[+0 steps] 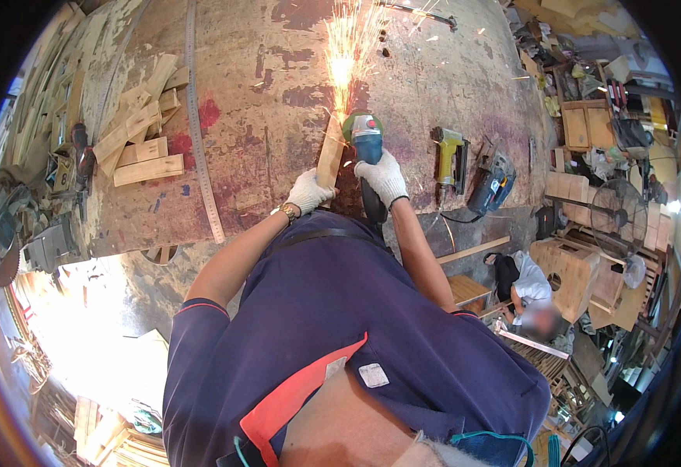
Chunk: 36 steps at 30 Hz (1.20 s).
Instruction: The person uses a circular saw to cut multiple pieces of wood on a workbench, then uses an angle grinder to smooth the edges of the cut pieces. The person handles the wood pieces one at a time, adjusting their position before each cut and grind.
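My left hand (pixel 310 192), in a white knit glove, is closed around the near end of a narrow wood strip (pixel 331 152) on the worktable. In my right hand (pixel 385 177), also gloved, is a blue and black angle grinder (pixel 367 148), its head just right of the strip. The grinder's green-edged disc (pixel 351 124) sits at the strip's far end. From there a bright spray of sparks (pixel 344 66) shoots away from me across the table. Glare hides exactly what the disc touches.
On the scarred worktable (pixel 278 140) lie wood offcuts (pixel 150 128) and a long metal ruler (pixel 200 156) at left. A yellow-green nail gun (pixel 451 159) and a blue-black power tool (pixel 492 183) lie right of my grinder hand. Another person (pixel 528 280) is low down at right, beside wooden furniture.
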### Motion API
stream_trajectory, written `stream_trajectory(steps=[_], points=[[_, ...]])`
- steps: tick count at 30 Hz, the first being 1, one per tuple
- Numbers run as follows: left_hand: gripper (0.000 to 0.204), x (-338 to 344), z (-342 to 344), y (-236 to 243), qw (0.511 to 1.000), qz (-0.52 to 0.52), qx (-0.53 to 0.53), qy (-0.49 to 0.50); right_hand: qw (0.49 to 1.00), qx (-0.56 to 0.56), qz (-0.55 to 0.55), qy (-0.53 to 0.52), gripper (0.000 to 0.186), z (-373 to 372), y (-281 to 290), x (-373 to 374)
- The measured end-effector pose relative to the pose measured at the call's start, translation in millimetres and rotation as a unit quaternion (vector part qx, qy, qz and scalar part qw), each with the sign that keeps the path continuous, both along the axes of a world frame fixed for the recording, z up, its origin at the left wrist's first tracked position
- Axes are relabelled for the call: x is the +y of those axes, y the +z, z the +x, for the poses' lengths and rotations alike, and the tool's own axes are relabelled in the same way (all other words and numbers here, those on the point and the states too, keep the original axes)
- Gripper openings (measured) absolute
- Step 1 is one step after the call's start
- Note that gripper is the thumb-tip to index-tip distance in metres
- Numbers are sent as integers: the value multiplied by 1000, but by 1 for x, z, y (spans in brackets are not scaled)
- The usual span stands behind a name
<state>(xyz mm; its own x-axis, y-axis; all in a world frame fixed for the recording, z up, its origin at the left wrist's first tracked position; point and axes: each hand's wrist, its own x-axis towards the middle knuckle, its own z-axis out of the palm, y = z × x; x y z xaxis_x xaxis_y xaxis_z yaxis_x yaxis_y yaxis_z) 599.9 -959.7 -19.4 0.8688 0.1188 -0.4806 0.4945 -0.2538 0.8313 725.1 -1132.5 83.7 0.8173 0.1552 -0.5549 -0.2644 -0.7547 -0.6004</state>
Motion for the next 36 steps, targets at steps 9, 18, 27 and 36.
stream_trajectory(steps=[9,18,27,36], points=[[55,0,2,-1,1000,-17,22,3,1000,0,12,9,51,1,4,1],[64,59,-21,65,985,142,86,-50,989,-90,99,-58,35,-5,13,-19],[55,171,-169,76,922,386,-24,-9,979,-76,144,-120,25,-22,10,-55],[60,264,-177,55,822,565,31,68,982,-59,138,-114,26,-25,17,-49]])
